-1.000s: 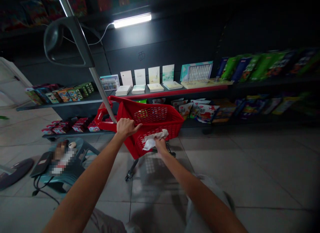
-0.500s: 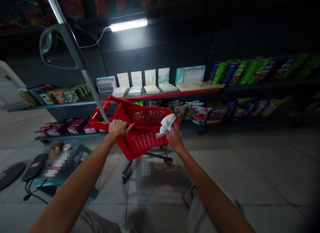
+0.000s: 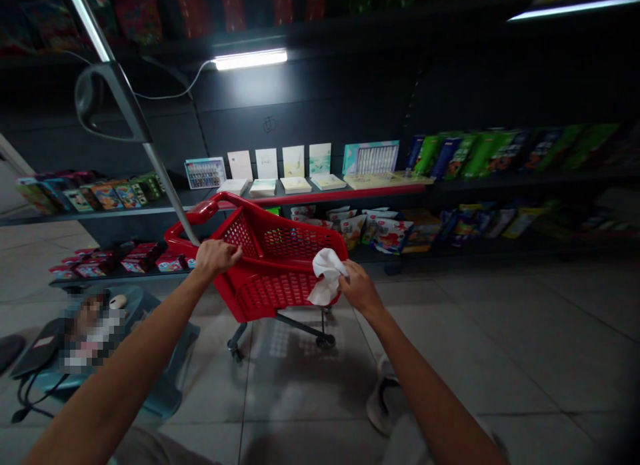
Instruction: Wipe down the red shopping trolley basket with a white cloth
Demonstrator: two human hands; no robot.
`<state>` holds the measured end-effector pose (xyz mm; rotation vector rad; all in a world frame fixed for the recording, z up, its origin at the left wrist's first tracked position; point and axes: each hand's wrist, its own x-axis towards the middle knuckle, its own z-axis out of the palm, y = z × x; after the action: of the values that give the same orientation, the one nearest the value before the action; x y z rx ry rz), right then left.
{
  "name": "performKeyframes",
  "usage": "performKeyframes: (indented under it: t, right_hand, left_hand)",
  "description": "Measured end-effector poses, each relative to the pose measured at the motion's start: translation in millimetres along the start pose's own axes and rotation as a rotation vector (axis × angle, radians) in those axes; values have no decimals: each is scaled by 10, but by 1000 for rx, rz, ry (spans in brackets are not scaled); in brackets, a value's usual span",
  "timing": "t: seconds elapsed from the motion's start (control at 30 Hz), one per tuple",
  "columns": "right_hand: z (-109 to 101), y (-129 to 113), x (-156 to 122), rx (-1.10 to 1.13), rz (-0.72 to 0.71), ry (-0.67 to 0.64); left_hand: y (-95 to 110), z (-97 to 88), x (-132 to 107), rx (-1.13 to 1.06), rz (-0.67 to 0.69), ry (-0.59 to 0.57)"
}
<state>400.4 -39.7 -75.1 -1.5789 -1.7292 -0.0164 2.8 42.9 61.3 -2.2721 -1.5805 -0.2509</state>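
Note:
In front of me stands a red plastic shopping cart (image 3: 275, 285) with mesh sides and dark wheels. My left hand (image 3: 216, 257) is closed over the cart's rim near its handle (image 3: 200, 212), beside a metal pole (image 3: 163, 175). At the other end of the cart, my right hand (image 3: 357, 285) pinches a crumpled white cloth (image 3: 327, 278). The cloth hangs against the outer side and top rim there. Fingers of the right hand are partly hidden behind the cloth.
Behind the cart runs a dark shelf with a red front edge (image 3: 350, 193), bearing boxes, cards and snack bags (image 3: 393, 235). To the left sits a blue-grey plastic stool (image 3: 165, 378) with a cable and a partly blurred-out patch on it. Tiled floor (image 3: 450, 345) lies around the cart.
The view has shifted, so the cart and stool sit further left. My right hand has moved the cloth lower along the cart's end. My left hand keeps its hold on the rim.

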Motion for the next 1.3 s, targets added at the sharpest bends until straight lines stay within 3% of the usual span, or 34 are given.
performKeyframes:
  t: [0.17, 0.3, 0.47, 0.57, 0.67, 0.8, 1.03, 1.2, 1.3]
  right_hand:
    - [-44, -233, -88, -18, -59, -42]
    - [-47, -424, -170, -68, -65, -57]
    - [-69, -667, -278, -118, -93, -89]
    - [-96, -801, -313, -110, -127, -85]
    - [-110, -904, -338, -40, -217, -79]
    - [-96, -971, -363, 41, -280, -101]
    - [-51, -776, -262, 181, -333, -187]
    - [7, -530, -118, 231, -253, -114]
    - [100, -422, -38, 244, -161, 12]
  left_hand:
    - [18, 62, -33, -61, -44, 213]
    - [186, 167, -71, -156, -309, 275]
    - [548, 314, -122, -356, -602, 325]
    - [866, 413, -171, -493, -757, 300]
    - [1208, 545, -223, -727, -934, 165]
    - [1445, 683, -276, -854, -971, 126]
    - [1286, 620, -376, -877, -967, 125]
    - [1056, 640, -484, -825, -938, 123]
    - [900, 694, -536, -774, -913, 115]
